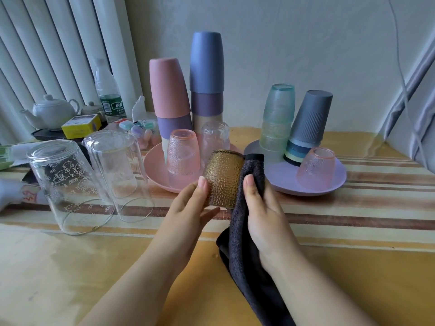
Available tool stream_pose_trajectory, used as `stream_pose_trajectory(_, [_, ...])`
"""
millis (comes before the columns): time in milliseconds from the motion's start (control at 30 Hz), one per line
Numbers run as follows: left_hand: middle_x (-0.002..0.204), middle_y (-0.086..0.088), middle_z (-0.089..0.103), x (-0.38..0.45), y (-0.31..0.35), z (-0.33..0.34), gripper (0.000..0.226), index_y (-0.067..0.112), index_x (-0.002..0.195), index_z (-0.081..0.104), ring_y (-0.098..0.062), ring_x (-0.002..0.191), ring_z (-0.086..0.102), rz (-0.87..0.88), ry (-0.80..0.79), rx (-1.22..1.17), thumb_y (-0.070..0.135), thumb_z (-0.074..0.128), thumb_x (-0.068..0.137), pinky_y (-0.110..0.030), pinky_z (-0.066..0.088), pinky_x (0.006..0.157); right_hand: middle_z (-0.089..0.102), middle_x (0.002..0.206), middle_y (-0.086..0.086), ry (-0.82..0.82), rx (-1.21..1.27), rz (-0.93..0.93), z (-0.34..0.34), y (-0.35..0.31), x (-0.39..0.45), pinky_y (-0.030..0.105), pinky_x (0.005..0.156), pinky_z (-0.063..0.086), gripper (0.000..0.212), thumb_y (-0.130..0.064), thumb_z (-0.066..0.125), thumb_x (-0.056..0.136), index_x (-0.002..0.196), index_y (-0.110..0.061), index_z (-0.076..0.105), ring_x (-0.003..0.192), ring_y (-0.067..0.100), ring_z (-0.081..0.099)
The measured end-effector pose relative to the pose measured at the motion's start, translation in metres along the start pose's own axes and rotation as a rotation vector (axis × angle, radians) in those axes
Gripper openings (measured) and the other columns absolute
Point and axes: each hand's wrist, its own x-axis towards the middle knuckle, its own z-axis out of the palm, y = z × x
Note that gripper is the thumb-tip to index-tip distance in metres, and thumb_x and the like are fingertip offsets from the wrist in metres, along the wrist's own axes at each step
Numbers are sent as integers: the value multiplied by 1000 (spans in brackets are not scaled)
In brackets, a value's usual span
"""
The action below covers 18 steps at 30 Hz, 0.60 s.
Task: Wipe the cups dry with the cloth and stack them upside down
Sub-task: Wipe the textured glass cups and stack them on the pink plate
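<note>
Head view: pink plate [160, 178] and clear glasses [70, 184] crowd both hands' [188, 203] amber cup [223, 180]

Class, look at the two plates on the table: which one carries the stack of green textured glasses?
The lilac plate on the right carries the green glass stack; the pink plate on the left holds no green glasses.
</note>
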Motion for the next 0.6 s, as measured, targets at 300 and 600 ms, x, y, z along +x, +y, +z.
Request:
stream_pose_trajectory(300, [107,-7,74,0,2,-6,51,13,103,72,-20,104,68,85,-115,184,45,76,63,-27,53,87,57,106,-40,-52,27,-40,0,0,-2,7,92,40,37,-54,45,75,112,-49,51,105,-18,52])
stream_pose_trajectory(600, [119,-21,66,0,3,-5,69,1,122,58,-32,108,65,23,-77,-84,35,73,65,-45,51,98,68,100,-28,-37,71,48,-5,1,1,26,96,45,31,-60,48,69,93,-48,62,101,-5,61])
